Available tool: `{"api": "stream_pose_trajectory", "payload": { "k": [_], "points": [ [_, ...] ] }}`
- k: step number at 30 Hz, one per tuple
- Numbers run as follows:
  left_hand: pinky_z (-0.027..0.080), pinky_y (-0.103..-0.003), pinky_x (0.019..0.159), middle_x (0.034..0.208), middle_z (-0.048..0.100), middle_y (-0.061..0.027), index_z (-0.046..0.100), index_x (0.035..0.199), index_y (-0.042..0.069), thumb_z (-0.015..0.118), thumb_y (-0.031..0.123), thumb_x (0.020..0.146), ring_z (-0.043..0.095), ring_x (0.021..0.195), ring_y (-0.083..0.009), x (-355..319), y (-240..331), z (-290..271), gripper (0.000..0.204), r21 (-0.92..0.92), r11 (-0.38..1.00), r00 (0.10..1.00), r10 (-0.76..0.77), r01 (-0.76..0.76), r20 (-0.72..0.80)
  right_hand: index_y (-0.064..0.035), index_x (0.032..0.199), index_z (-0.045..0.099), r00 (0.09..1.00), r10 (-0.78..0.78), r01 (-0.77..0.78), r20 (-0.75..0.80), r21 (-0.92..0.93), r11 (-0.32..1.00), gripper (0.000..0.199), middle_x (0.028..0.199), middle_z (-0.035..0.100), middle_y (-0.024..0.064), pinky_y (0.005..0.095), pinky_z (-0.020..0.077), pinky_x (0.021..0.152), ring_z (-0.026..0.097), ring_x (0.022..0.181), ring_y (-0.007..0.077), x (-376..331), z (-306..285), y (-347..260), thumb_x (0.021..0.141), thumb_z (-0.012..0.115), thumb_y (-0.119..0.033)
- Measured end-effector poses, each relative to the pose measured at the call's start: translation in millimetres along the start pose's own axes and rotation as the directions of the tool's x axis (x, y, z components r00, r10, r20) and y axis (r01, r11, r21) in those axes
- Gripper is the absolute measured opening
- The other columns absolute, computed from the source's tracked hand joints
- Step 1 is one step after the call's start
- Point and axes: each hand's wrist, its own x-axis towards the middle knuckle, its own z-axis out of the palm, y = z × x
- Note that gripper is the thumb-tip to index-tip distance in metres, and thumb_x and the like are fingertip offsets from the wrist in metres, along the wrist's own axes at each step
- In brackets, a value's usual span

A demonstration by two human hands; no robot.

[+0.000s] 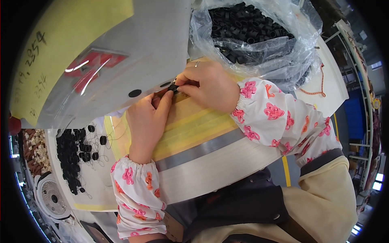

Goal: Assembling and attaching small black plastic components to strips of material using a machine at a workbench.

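floral sleeves point(137, 202) low | both hands point(210, 87) pinch black ring point(173, 87) | machine head point(121, 52) overhangs | bagged rings point(247, 28) behind

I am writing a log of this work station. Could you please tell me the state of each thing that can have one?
Left hand: fingertips touching small black part.
Right hand: pinching the small black part.
Clear plastic bag: open, full of black rings.
Loose black rings: piled on the table.
Small fan: cannot tell if running.
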Motion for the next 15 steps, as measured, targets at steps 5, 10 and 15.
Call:
{"api": "stream_pose_trajectory", "payload": {
  "k": [5, 10, 15],
  "points": [
    [0.027, -0.022, 0.043, 0.049, 0.038, 0.0025, 0.062, 0.082, -0.005, 0.061, 0.016, 0.077, 0.033, 0.047, -0.0033, 1, -2, 2, 0.022, 0.008, 0.999, 0.999, -0.037, 0.036, 0.018, 0.0006, 0.073, 0.062, 0.998, 0.066, -0.064, -0.022, 0.06, 0.996, 0.008, 0.065, 0.06, 0.0121, 0.0313, 0.0446, 0.051, 0.057, 0.056, 0.0246, 0, 0, -1, 0.067, 0.063, -0.004],
    [0.026, -0.02, 0.043, 0.049, 0.037, 0.0063, 0.063, 0.082, -0.003, 0.063, 0.02, 0.078, 0.031, 0.048, -0.0013, 2, -10, 2, 0.023, -0.005, 0.995, 0.994, -0.104, 0.104, -0.021, 0.0005, 0.073, 0.06, 0.999, 0.017, -0.016, -0.031, 0.016, 1.0, 0.007, 0.066, 0.059, 0.0131, 0.0323, 0.0443, 0.053, 0.057, 0.058, 0.0265, 1, 4, -2, 0.069, 0.061, -0.005],
    [0.034, -0.028, 0.045, 0.045, 0.041, -0.003, 0.054, 0.058, 0.0, 0.062, 0.032, 0.076, 0.036, 0.042, -0.0123, 4, -13, 2, 0.038, -0.036, 0.991, 0.991, -0.133, 0.132, -0.023, 0.0007, 0.073, 0.058, 1.0, 0.01, -0.01, -0.01, -0.015, 1.0, 0.007, 0.066, 0.058, 0.0135, 0.0328, 0.0441, 0.054, 0.056, 0.06, 0.028, 2, 3, -2, 0.069, 0.061, -0.005]
  ]
}}
